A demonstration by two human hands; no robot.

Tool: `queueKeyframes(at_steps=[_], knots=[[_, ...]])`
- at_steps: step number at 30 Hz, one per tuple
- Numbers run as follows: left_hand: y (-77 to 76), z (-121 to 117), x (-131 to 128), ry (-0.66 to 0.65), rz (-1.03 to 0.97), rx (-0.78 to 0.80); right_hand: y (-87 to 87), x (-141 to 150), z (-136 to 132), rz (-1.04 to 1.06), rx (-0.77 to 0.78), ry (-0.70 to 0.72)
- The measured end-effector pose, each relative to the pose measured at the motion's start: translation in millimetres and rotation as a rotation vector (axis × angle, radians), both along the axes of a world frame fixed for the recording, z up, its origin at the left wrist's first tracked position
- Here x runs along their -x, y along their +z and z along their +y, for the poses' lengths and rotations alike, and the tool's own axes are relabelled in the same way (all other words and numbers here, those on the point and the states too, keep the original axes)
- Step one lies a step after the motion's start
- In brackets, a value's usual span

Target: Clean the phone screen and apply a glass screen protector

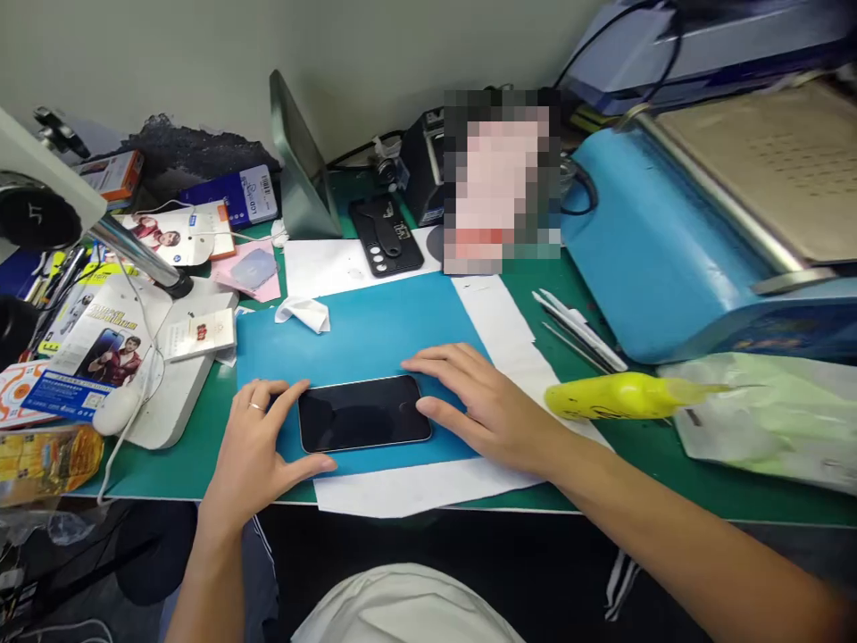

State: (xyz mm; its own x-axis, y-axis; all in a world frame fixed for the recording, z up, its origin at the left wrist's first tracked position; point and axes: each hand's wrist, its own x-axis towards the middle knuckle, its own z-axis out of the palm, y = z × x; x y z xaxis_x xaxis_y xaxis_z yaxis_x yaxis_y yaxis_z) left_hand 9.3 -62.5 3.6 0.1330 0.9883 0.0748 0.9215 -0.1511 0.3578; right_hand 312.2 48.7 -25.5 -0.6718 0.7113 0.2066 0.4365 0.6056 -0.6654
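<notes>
A smartphone (365, 414) with a dark screen and a round home button at its right end lies flat, face up, on a blue mat (388, 317). At its left end is my left hand (258, 438), a ring on one finger. The index fingertip is at the phone's upper left corner and the thumb lies just below its lower edge. My right hand (478, 402) rests by the other end, fingers stretched and apart, the thumb tip close to the phone's right edge. Whether either hand presses on the phone I cannot tell. A crumpled white tissue (303, 313) sits farther back on the mat.
Right of the mat are a yellow bottle with a needle tip (612, 396), several tweezers-like tools (579, 330) and a large blue machine (669, 241). A black phone case (386, 234) lies behind. Boxes and a stand base (178, 393) crowd the left.
</notes>
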Motion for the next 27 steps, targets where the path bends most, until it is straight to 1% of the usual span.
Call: queueKeyframes(at_steps=[4,9,23,27], knots=[[-1.8,2.5,2.3,-0.026,0.056,-0.052,6.6,1.7,3.0,0.013,0.046,0.019],[-5.3,4.2,5.0,-0.032,0.084,-0.074,11.1,3.4,4.7,0.013,0.059,0.017],[-5.0,8.6,5.9,-0.044,0.097,-0.074,6.0,4.3,7.8,0.020,0.029,0.033],[-5.9,8.9,5.9,-0.045,0.101,-0.074,5.6,0.6,7.1,0.027,0.056,0.109]])
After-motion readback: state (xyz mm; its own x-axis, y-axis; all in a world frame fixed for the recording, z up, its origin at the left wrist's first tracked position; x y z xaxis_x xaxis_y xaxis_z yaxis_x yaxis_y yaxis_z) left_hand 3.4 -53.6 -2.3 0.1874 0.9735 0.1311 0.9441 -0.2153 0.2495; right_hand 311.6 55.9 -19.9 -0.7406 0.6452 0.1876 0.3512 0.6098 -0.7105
